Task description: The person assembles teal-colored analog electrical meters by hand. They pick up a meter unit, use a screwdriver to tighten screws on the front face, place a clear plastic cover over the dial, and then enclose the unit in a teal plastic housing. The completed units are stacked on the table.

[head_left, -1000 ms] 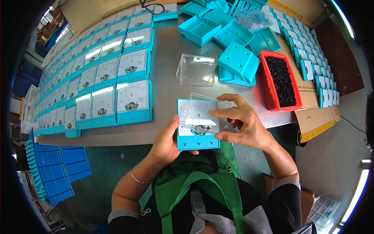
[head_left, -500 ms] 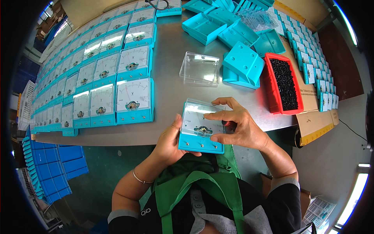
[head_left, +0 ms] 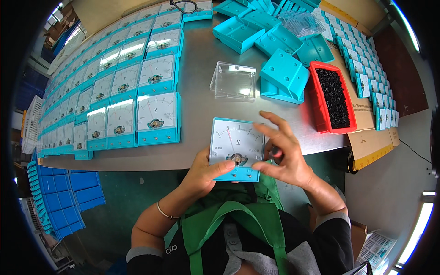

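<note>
One red bin (head_left: 318, 101) holds black pieces (head_left: 333, 98), left hand (head_left: 204, 174) a meter (head_left: 247, 137)

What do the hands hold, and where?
The left hand holds the meter by its lower left, thumb in front; the right hand holds something dark, mostly hidden.

Two hands (head_left: 199, 176) are here with one voltmeter (head_left: 243, 137) between them, two of its terminal posts (head_left: 234, 176) showing, over one worktop (head_left: 197, 110) that bears one red bin (head_left: 313, 96) of black parts (head_left: 334, 96) too many to count. At least five teal plastic cases (head_left: 284, 68) can be told apart, the rest being too jumbled, along with at least one nearer clear cover (head_left: 236, 82) and an uncountable pile of clear covers (head_left: 298, 23). Finished-looking meters (head_left: 156, 112) number in the dozens on the left, and smaller-looking meters (head_left: 363, 85) likewise on the right.
</note>
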A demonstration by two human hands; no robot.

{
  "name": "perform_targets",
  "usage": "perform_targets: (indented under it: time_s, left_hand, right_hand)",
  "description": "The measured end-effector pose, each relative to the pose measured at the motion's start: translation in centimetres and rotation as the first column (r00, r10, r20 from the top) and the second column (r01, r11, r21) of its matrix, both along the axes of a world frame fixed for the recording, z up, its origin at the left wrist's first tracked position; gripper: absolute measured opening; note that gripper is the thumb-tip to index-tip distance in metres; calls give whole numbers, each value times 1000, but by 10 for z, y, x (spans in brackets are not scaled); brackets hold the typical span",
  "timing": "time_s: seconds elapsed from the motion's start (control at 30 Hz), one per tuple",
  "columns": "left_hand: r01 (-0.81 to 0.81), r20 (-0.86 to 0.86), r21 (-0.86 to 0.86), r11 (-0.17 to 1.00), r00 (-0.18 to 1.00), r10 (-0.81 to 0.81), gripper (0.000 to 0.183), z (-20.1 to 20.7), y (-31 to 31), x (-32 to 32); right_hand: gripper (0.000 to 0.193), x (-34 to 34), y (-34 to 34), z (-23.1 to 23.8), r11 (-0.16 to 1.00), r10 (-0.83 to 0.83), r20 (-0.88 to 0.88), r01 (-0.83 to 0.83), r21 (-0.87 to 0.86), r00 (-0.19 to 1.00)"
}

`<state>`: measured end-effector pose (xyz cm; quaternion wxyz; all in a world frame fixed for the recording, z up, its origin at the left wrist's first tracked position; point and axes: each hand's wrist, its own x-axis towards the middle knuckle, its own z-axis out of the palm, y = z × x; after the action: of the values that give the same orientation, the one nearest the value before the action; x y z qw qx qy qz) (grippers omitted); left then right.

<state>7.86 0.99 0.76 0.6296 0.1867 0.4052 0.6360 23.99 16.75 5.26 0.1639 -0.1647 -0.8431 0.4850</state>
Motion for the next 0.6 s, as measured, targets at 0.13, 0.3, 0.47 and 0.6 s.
perform_targets:
  time_s: [0.13, 0.3, 0.47, 0.6]
  left_hand:
    - [10, -3, 71, 997, 1000, -9, 48, 9, -3, 5]
    - [55, 50, 72, 996, 997, -59, 49, 11, -2, 7]
    - [40, 48, 51, 998, 998, -42, 52, 8, -1, 7]
    - [60, 84, 55, 997, 994, -65, 52, 2, 0, 3]
  right_hand:
    - [26, 17, -1, -32, 781, -118, 56, 128, -611, 991]
    - [16, 6, -26, -57, 758, 61, -124, -127, -640, 990]
    - [15, 2, -29, -58, 741, 41, -141, -125, -660, 989]
    - [14, 2, -28, -59, 757, 24, -92, -79, -648, 995]
